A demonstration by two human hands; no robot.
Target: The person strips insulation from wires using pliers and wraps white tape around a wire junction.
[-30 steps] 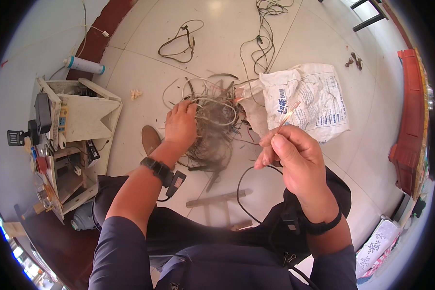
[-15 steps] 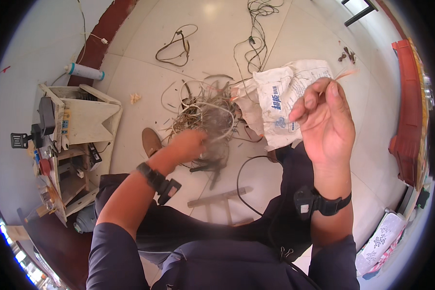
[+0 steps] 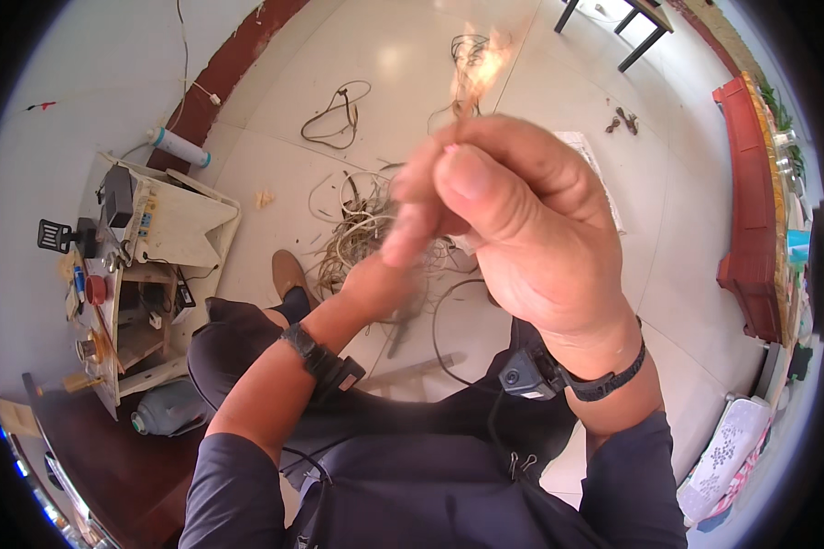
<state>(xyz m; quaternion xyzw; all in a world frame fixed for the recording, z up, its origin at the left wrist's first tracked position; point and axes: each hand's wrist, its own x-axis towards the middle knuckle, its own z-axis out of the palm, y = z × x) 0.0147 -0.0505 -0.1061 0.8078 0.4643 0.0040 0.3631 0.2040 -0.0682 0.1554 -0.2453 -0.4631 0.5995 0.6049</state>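
Our right hand (image 3: 513,220) is raised close to the camera, thumb and fingers pinched together, a black band on its wrist. Our left hand (image 3: 380,284) reaches low and forward, forearm extended, a black strap around that wrist too.

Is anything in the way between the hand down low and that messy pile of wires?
No, nothing visible. The left hand is already right at the wire tangle on the floor. The right hand is raised near the camera, pinching a thin strand.
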